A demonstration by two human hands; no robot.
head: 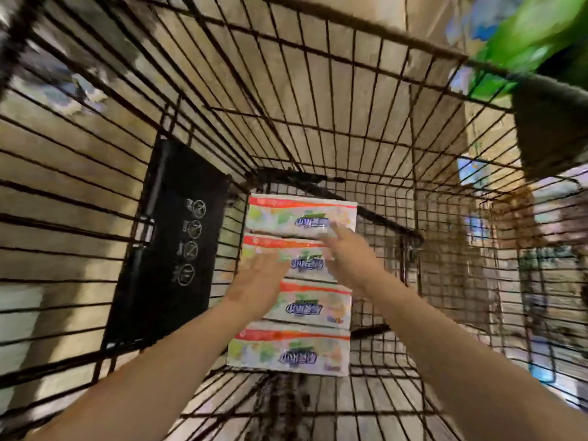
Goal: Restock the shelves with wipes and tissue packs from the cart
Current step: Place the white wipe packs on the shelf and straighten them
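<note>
Wire walls of the cart (302,100) close round my arms on all four sides, open only above. Four tissue packs (311,305) lie in one row on its floor, near to far, edges touching. My left hand (254,283) lies flat, fingers straight, over the left edge of the middle two. My right hand (348,254) stretches loose fingers to the far pack, blurred, gripping nothing. One black panel (168,243) hangs on the left wall. Bare floor lies right of the row.
</note>
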